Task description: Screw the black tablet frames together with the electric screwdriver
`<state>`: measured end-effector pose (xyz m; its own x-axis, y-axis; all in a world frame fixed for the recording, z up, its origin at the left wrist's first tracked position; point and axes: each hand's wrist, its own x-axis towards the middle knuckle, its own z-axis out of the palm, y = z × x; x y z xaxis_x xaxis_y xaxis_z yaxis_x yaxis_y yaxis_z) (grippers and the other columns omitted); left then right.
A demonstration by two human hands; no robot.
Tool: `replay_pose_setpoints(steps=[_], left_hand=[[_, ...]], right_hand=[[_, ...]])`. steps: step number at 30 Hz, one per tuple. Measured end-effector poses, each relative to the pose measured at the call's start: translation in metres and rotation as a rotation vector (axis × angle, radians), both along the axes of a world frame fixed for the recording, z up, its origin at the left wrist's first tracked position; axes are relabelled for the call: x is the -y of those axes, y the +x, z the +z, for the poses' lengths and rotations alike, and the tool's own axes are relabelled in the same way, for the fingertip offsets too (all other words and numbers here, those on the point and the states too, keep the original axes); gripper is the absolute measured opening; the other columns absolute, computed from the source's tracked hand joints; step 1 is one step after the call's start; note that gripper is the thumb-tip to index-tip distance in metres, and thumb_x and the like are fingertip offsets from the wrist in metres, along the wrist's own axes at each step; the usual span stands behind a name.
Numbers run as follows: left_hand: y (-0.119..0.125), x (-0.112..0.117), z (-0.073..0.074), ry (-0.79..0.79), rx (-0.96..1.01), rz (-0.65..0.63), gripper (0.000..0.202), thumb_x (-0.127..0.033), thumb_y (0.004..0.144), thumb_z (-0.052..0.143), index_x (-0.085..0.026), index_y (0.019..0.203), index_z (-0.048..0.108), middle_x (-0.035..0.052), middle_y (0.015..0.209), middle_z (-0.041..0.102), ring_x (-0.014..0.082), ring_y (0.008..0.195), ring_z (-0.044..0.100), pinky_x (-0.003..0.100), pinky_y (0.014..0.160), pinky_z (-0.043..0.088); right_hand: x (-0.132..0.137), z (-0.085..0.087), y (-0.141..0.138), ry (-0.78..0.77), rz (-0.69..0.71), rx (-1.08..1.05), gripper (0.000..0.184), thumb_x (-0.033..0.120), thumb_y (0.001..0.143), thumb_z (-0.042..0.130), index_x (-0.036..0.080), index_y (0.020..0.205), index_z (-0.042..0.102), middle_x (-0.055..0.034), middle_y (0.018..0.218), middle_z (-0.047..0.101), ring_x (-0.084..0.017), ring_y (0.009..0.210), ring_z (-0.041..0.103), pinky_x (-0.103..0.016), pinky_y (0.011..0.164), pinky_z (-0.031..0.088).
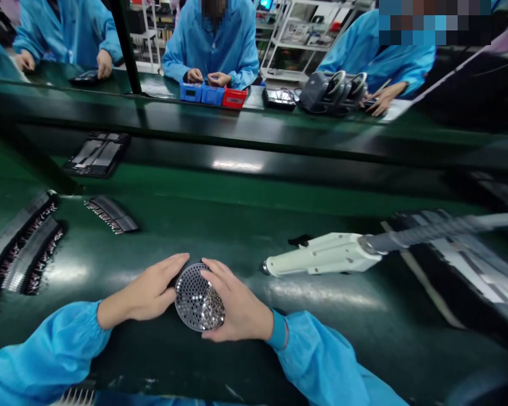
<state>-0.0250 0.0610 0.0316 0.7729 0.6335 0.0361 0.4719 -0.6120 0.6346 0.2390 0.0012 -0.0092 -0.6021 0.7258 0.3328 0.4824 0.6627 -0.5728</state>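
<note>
A round, dark grey perforated tray (pixel 190 290) is between my two hands, low in the middle of the view. Small shiny metal pieces, like screws (pixel 212 309), are heaped on its right side; their exact kind is too small to tell. My right hand (pixel 239 307) grips the tray's right edge, thumb at the near side and fingers around the far side. Beside the left rim, my left hand (pixel 150 287) has its fingers stretched out and its thumb at the rim. Whether the left fingers touch the rim is unclear.
A pale green powered tool (pixel 322 256) with a grey hose lies to the right. Strips of black parts with wire ends (pixel 112 214) lie left. A dark flat device (pixel 97 155) sits farther back. Across the bench, co-workers in blue work near blue and red bins (pixel 235 98).
</note>
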Motion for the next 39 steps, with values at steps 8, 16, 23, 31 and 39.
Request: replay_pose_setpoints(steps=[8,16,23,31,39], left_hand=[[-0.021,-0.019,-0.021,-0.005,0.108,0.181,0.061,-0.018,0.085,0.041,-0.015,0.146,0.049,0.0113,0.15,0.054,0.0266,0.136,0.054,0.048,0.117,0.045],[-0.021,-0.02,-0.023,0.048,0.15,0.23,0.059,-0.015,0.082,0.04,-0.015,0.139,0.055,0.0102,0.142,0.061,0.0248,0.129,0.059,0.044,0.112,0.05],[-0.018,-0.018,-0.02,0.188,0.157,0.256,0.055,-0.012,0.082,0.041,-0.013,0.135,0.057,0.0128,0.134,0.065,0.0251,0.124,0.063,0.042,0.106,0.055],[0.016,0.029,0.007,0.563,0.157,0.027,0.048,-0.025,0.081,0.056,-0.009,0.126,0.055,0.024,0.129,0.063,0.038,0.123,0.06,0.056,0.099,0.056],[0.038,0.025,0.007,0.573,0.039,-0.02,0.051,-0.032,0.079,0.059,-0.008,0.124,0.058,0.0249,0.126,0.061,0.0408,0.12,0.058,0.059,0.102,0.05]], right_hand=[[-0.007,0.037,-0.008,-0.325,-0.073,0.012,0.125,0.034,0.055,0.086,0.023,0.155,0.013,-0.0198,0.154,0.038,-0.038,0.145,0.039,-0.057,0.118,0.039],[-0.01,0.035,-0.006,-0.296,-0.132,0.044,0.116,0.031,0.058,0.083,0.026,0.153,0.017,-0.0187,0.157,0.032,-0.04,0.148,0.034,-0.058,0.119,0.037],[-0.009,0.01,-0.01,-0.173,-0.239,-0.018,0.119,0.04,0.06,0.089,0.028,0.153,0.016,-0.02,0.155,0.032,-0.043,0.146,0.035,-0.063,0.116,0.039],[-0.02,0.02,-0.009,-0.298,-0.22,-0.054,0.134,0.077,0.058,0.079,0.017,0.157,0.011,-0.0284,0.16,0.026,-0.044,0.15,0.031,-0.064,0.12,0.031],[-0.053,0.022,-0.001,-0.523,-0.046,-0.289,0.116,0.077,0.072,0.067,0.016,0.158,0.018,-0.0255,0.159,0.036,-0.039,0.148,0.038,-0.061,0.122,0.025]])
